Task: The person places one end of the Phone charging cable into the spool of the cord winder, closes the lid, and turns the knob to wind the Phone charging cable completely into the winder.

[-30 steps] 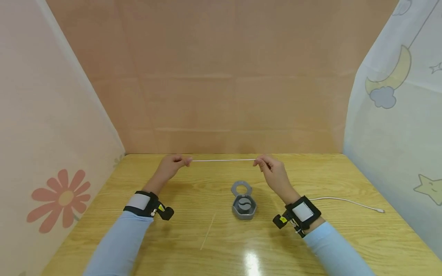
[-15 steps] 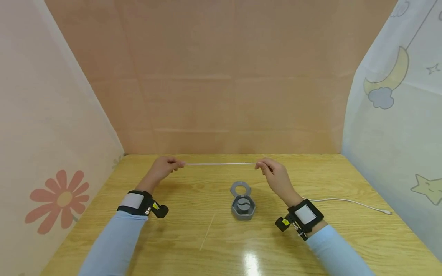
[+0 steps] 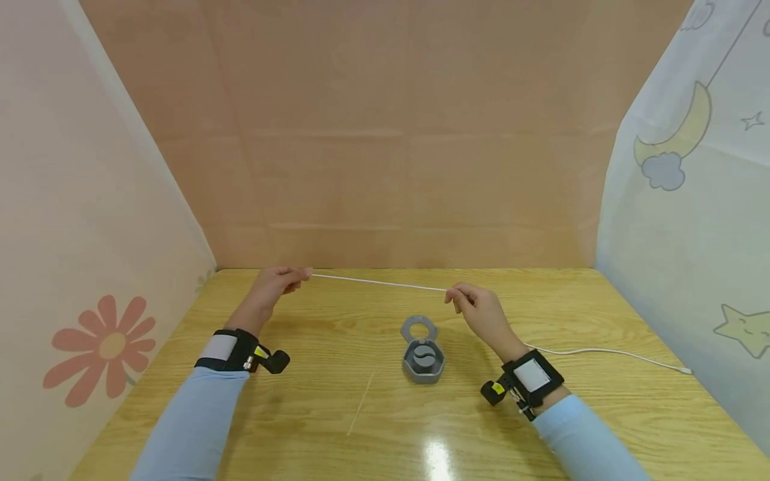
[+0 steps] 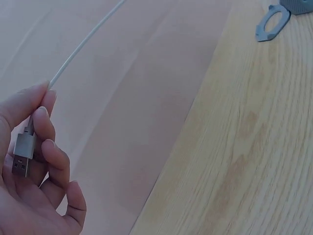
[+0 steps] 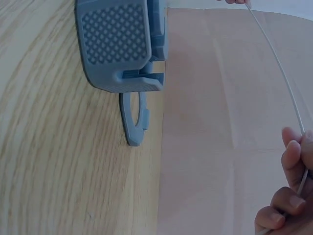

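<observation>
A thin white cable [image 3: 379, 283] is held taut above the table [image 3: 301, 414], stretched between both hands. The left hand [image 3: 272, 286] is curled: the cable's metal USB plug [image 4: 23, 152] is pinched between thumb and forefinger, with the remaining fingers [image 4: 55, 161] folded loosely beneath it. The plug end is seen clearly only in the left wrist view; in the head view it is hidden inside the fist. The right hand [image 3: 477, 308] is also curled, the cable being nipped between thumb and fingertips [image 5: 293, 157] further along its length; the exact pinch is cut off at the edge of the right wrist view. From the right hand the slack is trailed down across the table to the right, where the far connector [image 3: 684, 369] is too small to make out. A grey case [image 3: 424, 359] with its lid [image 3: 420, 328] hinged open is set on the table between and below the hands, untouched; its contents are hard to read. A thin pale stick [image 3: 362, 403] is seen lying on the wood nearer the person.
</observation>
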